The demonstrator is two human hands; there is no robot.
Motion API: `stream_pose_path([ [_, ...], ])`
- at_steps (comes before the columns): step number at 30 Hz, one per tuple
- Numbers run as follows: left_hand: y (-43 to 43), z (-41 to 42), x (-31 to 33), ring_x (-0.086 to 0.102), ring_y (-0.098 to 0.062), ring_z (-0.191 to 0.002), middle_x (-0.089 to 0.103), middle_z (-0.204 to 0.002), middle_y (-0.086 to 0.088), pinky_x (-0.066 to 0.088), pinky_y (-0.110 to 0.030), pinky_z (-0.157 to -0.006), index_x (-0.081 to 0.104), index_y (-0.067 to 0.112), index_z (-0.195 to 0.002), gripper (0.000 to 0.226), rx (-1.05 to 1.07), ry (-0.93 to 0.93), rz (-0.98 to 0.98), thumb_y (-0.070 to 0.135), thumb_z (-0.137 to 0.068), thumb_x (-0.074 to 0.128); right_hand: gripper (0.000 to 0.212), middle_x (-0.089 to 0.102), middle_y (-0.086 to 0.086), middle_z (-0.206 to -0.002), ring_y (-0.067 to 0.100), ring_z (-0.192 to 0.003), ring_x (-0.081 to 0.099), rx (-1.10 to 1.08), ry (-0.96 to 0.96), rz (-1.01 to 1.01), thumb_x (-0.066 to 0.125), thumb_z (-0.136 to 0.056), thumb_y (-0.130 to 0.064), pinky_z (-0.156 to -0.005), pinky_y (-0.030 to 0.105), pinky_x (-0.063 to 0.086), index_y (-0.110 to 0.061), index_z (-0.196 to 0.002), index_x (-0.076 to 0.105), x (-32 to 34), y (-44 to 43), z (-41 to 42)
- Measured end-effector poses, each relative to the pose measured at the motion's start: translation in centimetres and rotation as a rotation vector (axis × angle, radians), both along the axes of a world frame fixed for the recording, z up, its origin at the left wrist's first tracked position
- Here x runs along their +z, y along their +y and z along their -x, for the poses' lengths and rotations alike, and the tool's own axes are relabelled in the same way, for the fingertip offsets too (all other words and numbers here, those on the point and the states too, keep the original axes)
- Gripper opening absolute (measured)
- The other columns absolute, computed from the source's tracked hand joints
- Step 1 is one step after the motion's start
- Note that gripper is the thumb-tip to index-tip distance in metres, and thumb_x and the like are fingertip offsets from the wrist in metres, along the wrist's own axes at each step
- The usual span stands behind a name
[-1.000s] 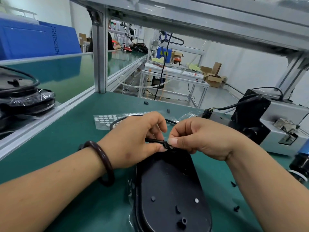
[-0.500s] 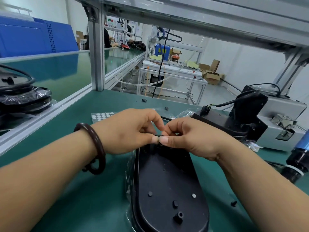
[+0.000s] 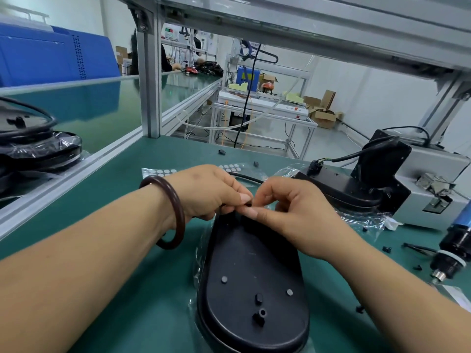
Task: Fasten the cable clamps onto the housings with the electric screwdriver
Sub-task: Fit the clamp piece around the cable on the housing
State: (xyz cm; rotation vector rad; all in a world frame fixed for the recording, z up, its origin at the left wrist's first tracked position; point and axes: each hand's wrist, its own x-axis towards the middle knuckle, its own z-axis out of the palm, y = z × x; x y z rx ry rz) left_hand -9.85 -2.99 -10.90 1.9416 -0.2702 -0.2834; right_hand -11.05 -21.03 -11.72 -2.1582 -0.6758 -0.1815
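The housing [image 3: 251, 276] is lying flat on the green table mat [image 3: 122, 200], right in front of the person and on top of a crinkled clear plastic bag [image 3: 197, 266]. It is a long, oval shell of matte black plastic with a rounded rim, and its face is showing four small features: two flat grey discs and two raised black posts. At its far end both hands are meeting fingertip to fingertip. The left hand [image 3: 204, 192] and the right hand [image 3: 293, 212] are each pinching one tiny black cable clamp [image 3: 247, 205], which is mostly hidden between thumbs and forefingers. A smooth, dark brown round bangle [image 3: 175, 212] is sitting on the left wrist. A thin black cable [image 3: 246, 177] is curving just behind the hands, over a clear sheet of white round pads [image 3: 163, 171]. To the right, a second black housing [image 3: 339, 187] is resting on clear film beside a grey metal box machine [image 3: 433, 189]. The electric screwdriver [image 3: 456, 248], blue and black with a white ring, is lying at the right edge. Six loose black bits [image 3: 387, 249] are lying scattered on the mat, two beyond the hands and four to the right. One stack of bagged black housings [image 3: 38, 149] is sitting far left.
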Motion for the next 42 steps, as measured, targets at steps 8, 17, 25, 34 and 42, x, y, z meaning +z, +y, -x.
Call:
stream_pose_path([
  [8,0.4,-0.4,0.3,0.044,-0.001,-0.045,0.061,-0.062,0.006,0.030,-0.013,-0.040,0.068,0.015,-0.078,0.015,-0.036,-0.015,-0.073,0.015,-0.090,0.060,0.005,0.061,-0.020,-0.059,0.005,-0.047,0.040,0.024,-0.256,0.009,0.077,-0.080,-0.017,-0.050,0.017,0.036,-0.022,-0.079,0.075,-1.3,-0.2,0.2],
  [17,2.5,-0.7,0.5,0.065,-0.007,-0.092,0.071,-0.098,0.006,0.049,-0.028,-0.092,0.067,0.028,-0.102,0.017,-0.265,-0.236,-0.495,0.026,-0.086,0.067,0.014,0.065,-0.005,-0.066,0.007,-0.048,0.054,0.024,-0.108,-0.021,0.068,-0.088,-0.008,-0.050,0.022,0.043,-0.018,-0.080,0.073,-1.1,-0.6,-0.2],
  [25,2.5,-1.3,0.0,0.050,-0.001,-0.064,0.062,-0.070,0.009,0.044,-0.015,-0.066,0.066,0.033,-0.090,0.010,-0.259,-0.275,-0.422,0.024,-0.090,0.061,0.006,0.047,-0.023,-0.065,-0.010,-0.065,0.048,-0.046,-0.436,0.189,0.070,-0.082,-0.007,-0.064,0.005,0.033,-0.009,-0.076,0.071,-1.3,0.4,0.3],
  [34,1.8,-1.1,0.6,0.051,0.010,-0.053,0.056,-0.050,0.025,0.036,-0.003,-0.055,0.064,0.039,-0.080,0.019,-0.180,-0.415,-0.528,0.022,-0.088,0.065,0.008,0.045,-0.014,-0.067,-0.006,-0.059,0.038,-0.033,-0.452,0.299,0.070,-0.083,-0.007,-0.059,0.016,0.032,-0.009,-0.075,0.067,-1.0,0.6,0.6],
  [42,1.4,0.0,1.4,0.057,0.010,-0.072,0.065,-0.077,0.020,0.046,-0.017,-0.075,0.066,0.036,-0.098,0.013,-0.171,-0.479,-0.727,0.030,-0.087,0.062,0.011,0.049,-0.005,-0.070,0.030,-0.063,0.053,-0.018,-0.542,0.423,0.059,-0.081,-0.016,-0.053,0.042,0.049,-0.009,-0.074,0.064,-0.6,1.1,0.9],
])
